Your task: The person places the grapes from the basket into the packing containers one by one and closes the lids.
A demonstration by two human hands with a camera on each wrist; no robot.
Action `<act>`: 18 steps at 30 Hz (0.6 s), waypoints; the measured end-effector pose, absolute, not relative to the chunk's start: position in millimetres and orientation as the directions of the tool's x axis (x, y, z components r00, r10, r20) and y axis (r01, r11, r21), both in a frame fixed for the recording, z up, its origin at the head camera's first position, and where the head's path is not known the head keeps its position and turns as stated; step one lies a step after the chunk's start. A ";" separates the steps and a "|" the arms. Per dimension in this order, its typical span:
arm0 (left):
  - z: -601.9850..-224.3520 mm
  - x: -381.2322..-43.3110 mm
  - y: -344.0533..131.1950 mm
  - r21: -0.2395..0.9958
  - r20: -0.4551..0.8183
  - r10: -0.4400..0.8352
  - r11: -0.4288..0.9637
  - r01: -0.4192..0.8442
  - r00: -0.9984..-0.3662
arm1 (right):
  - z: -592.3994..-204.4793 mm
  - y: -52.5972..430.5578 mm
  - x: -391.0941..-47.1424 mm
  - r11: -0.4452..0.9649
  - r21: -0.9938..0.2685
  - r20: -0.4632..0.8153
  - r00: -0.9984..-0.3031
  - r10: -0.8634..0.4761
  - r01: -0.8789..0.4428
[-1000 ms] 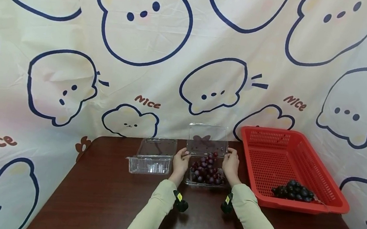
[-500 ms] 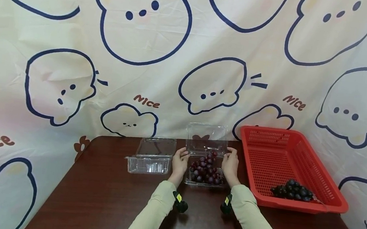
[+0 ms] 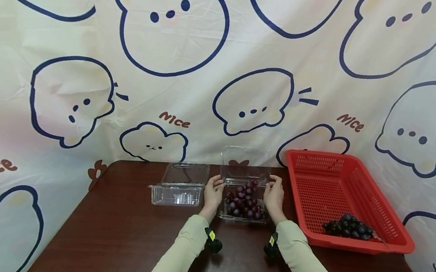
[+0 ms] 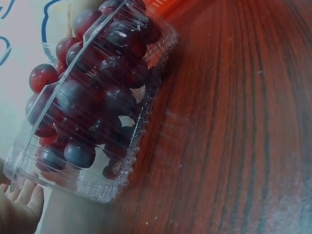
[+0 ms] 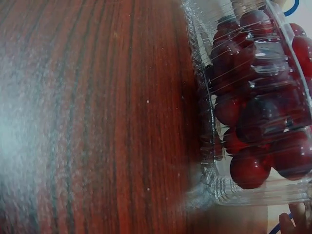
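Red grapes (image 3: 243,202) in raised-lid clear clamshell (image 3: 242,220); left hand (image 3: 214,192), right hand (image 3: 274,197) at its sides, clamped or not, cannot tell; second clamshell (image 3: 176,195) leftward; red basket (image 3: 355,246) rightward, black grapes (image 3: 349,226) inside

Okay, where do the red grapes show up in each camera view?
Head: red grapes, below the middle, slightly right of centre.
Left wrist: red grapes, upper left.
Right wrist: red grapes, right side.
Shared landmark: the clear box holding them, at least partly visible in all three.
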State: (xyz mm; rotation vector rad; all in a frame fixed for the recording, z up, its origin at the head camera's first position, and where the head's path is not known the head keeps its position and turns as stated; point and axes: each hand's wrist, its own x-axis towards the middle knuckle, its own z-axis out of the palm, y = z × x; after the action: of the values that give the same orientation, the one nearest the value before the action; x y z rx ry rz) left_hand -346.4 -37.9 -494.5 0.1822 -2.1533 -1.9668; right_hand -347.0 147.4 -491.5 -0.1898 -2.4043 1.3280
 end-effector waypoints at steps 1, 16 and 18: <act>-494.6 -346.4 -38.2 0.994 0.079 -0.236 0.097 0.057 -0.969 | -491.8 147.6 -347.3 0.538 -0.840 0.265 -0.917 0.297 -0.068; -492.0 -344.7 -39.2 0.991 0.109 -0.230 0.099 0.088 -0.967 | -492.9 150.0 -347.5 0.462 -0.879 0.282 -0.912 0.297 -0.121; -492.3 -344.0 -39.3 0.990 0.114 -0.232 0.108 0.091 -0.966 | -493.8 150.7 -347.9 0.453 -0.881 0.294 -0.908 0.298 -0.137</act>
State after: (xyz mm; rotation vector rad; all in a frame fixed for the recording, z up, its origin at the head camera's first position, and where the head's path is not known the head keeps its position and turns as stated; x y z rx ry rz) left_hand -344.0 -39.3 -492.3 0.1403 -2.1447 -1.9454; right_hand -347.9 150.7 -493.8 -0.1360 -2.2989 1.4490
